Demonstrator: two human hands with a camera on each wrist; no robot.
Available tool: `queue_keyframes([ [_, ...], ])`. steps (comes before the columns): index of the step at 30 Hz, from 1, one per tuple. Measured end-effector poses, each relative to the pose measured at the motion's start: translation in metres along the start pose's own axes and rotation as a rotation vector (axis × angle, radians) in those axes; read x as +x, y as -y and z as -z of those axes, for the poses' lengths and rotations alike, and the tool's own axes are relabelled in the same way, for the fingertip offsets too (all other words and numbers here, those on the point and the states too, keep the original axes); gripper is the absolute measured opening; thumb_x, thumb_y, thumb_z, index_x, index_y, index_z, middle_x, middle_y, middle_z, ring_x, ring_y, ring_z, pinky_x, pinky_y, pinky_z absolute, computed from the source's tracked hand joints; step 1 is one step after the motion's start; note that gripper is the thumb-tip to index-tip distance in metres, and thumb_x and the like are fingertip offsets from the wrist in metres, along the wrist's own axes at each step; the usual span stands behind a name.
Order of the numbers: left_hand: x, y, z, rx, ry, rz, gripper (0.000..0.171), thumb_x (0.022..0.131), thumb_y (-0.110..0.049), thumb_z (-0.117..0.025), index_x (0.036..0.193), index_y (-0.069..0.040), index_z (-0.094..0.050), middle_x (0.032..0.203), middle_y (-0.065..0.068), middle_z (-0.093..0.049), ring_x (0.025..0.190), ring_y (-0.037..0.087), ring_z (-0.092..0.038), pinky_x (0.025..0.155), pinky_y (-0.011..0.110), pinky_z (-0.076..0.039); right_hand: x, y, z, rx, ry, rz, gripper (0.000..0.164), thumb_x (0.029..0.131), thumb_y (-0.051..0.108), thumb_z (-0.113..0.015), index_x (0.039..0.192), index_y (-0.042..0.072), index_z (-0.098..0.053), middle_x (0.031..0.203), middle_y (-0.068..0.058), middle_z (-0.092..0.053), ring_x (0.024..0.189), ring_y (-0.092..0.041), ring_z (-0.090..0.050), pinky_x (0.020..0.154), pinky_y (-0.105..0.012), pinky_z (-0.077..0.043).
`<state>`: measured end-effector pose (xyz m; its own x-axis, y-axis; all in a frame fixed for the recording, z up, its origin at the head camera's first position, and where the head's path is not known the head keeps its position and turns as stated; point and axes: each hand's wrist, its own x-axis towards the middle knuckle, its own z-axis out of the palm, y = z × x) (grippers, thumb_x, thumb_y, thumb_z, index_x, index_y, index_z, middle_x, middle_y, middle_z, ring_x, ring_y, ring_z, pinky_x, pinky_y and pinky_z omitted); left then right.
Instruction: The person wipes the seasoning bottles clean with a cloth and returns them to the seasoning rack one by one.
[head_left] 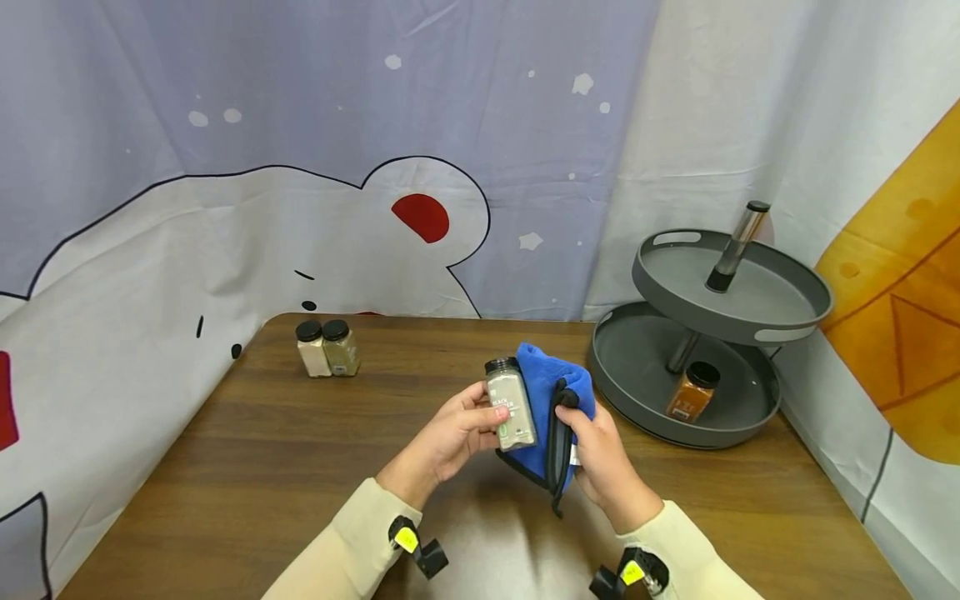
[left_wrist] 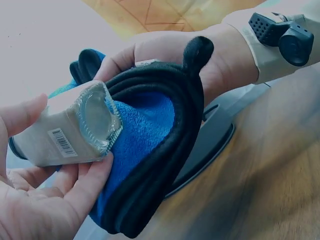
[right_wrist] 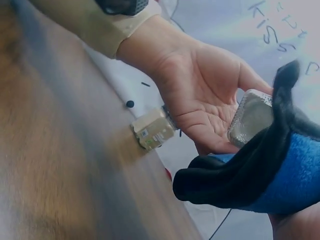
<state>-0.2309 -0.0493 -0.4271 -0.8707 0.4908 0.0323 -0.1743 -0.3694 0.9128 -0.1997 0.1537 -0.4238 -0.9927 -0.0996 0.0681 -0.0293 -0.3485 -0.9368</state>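
Spice jar (head_left: 513, 398), likely rigid, best held mid-body: left hand (head_left: 452, 433) is pinching it; alongside, right hand (head_left: 606, 462) is gripping blue cloth (head_left: 547, 379).

Left hand (head_left: 455, 431) and right hand (head_left: 604, 461) gripping

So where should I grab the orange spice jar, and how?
Probably hold the orange spice jar round its flat sides, below the black lid, coming from the front: it stands upright in front of the post, while the upper tray could crowd a grab from above.
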Motion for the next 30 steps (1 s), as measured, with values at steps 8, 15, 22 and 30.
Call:
queue_keyframes([
  [8, 0.002, 0.002, 0.002, 0.002, 0.014, -0.013, 0.050, 0.093, 0.000, -0.060, 0.141, 0.003, -0.043, 0.109, 0.006, -0.059, 0.092, 0.018, -0.066, 0.081, 0.035, -0.058, 0.004, -0.002, 0.006, 0.096, 0.059, -0.052, 0.017, 0.100, 0.007, -0.043, 0.113, 0.010, -0.055, 0.094, -0.003, -0.069, 0.083, -0.016, -0.069, 0.075, -0.035, -0.059],
  [15, 0.004, 0.001, 0.008, 0.040, -0.007, -0.048, 0.051, 0.094, -0.001, -0.058, 0.142, 0.008, -0.042, 0.107, 0.004, -0.061, 0.093, 0.016, -0.064, 0.080, 0.031, -0.055, 0.000, -0.006, 0.010, 0.105, 0.112, -0.103, 0.019, 0.103, 0.009, -0.040, 0.108, 0.012, -0.058, 0.092, -0.001, -0.071, 0.083, -0.014, -0.070, 0.076, -0.034, -0.059],
  [22, 0.006, -0.004, 0.012, 0.065, -0.106, -0.129, 0.055, 0.094, -0.003, -0.060, 0.144, 0.007, -0.041, 0.112, 0.007, -0.060, 0.097, 0.017, -0.064, 0.081, 0.030, -0.057, -0.004, -0.010, 0.010, 0.112, 0.174, -0.138, 0.021, 0.105, 0.012, -0.038, 0.112, 0.011, -0.058, 0.097, -0.001, -0.072, 0.089, -0.015, -0.070, 0.080, -0.034, -0.059],
  [30, 0.004, 0.000, 0.006, 0.447, -0.169, -0.326, 0.060, 0.089, 0.001, -0.074, 0.142, -0.003, -0.048, 0.125, 0.018, -0.062, 0.113, 0.027, -0.062, 0.098, 0.037, -0.052, -0.004, -0.016, 0.007, 0.263, 0.055, -0.220, 0.028, 0.107, 0.016, -0.035, 0.110, 0.009, -0.062, 0.099, -0.002, -0.073, 0.091, -0.015, -0.071, 0.082, -0.033, -0.058],
])
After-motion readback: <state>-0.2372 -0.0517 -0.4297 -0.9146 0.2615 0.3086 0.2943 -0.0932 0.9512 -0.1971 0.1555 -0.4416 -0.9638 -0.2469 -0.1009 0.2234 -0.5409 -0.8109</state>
